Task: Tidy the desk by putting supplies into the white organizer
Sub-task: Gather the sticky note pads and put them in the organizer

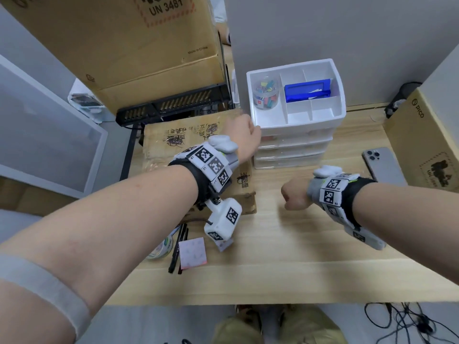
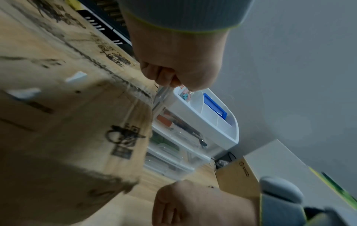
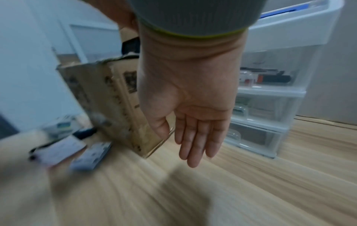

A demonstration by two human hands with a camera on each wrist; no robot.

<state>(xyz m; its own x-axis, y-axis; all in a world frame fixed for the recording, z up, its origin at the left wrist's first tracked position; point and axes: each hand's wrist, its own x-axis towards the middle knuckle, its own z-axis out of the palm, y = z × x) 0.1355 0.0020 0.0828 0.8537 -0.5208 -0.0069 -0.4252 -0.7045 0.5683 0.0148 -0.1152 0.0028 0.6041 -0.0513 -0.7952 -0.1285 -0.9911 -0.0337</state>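
The white organizer (image 1: 298, 121) stands at the back of the desk, its top tray holding a jar of coloured clips (image 1: 265, 94) and a blue box (image 1: 308, 90). My left hand (image 1: 246, 135) hovers at the tray's front-left corner. In the left wrist view the left hand (image 2: 170, 73) has its fingers curled, with nothing visible in them. My right hand (image 1: 294, 197) hangs over the desk in front of the drawers. Seen from the right wrist, the right hand (image 3: 195, 137) is empty, fingers straight and pointing down. A pink sticky-note pad (image 1: 192, 253), black pens (image 1: 177, 249) and a tape roll (image 1: 161, 247) lie at the front left.
A flat cardboard box (image 1: 188, 142) lies left of the organizer under my left arm. A grey phone (image 1: 383, 167) and a PICO carton (image 1: 427, 142) sit at the right. A large carton (image 1: 124, 45) stands behind. Bare wood shows in front of the drawers.
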